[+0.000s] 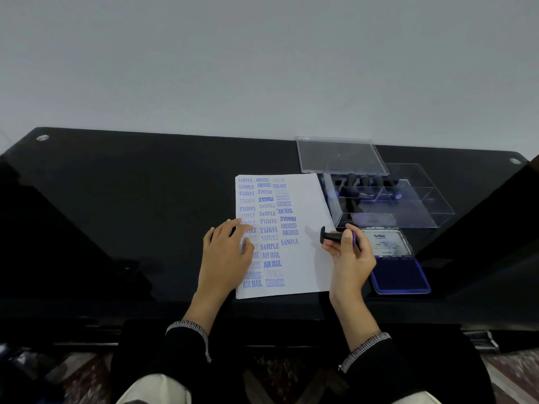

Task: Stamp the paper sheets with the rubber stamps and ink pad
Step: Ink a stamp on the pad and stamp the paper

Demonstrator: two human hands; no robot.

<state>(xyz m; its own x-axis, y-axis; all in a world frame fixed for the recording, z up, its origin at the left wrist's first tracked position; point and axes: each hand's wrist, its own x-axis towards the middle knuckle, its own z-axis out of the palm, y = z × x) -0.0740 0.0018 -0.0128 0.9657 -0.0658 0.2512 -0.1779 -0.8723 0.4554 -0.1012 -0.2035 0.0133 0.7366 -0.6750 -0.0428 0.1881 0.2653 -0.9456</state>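
A white paper sheet (pixel 306 258) lies on the black table, its left and middle covered with several blue stamped words. My left hand (pixel 226 255) rests flat on the sheet's left part, fingers straight. My right hand (pixel 351 255) grips a black rubber stamp (pixel 332 237) lying sideways, its handle knob pointing left, held just above the sheet's right edge. The blue ink pad (pixel 401 275) sits open to the right of my right hand, its lid (pixel 386 243) folded back.
A clear plastic box (pixel 408 199) with several more stamps stands behind the ink pad. Its clear lid (pixel 341 156) lies further back against the wall. The black table (pixel 131 214) stretches left, and its front edge is near my wrists.
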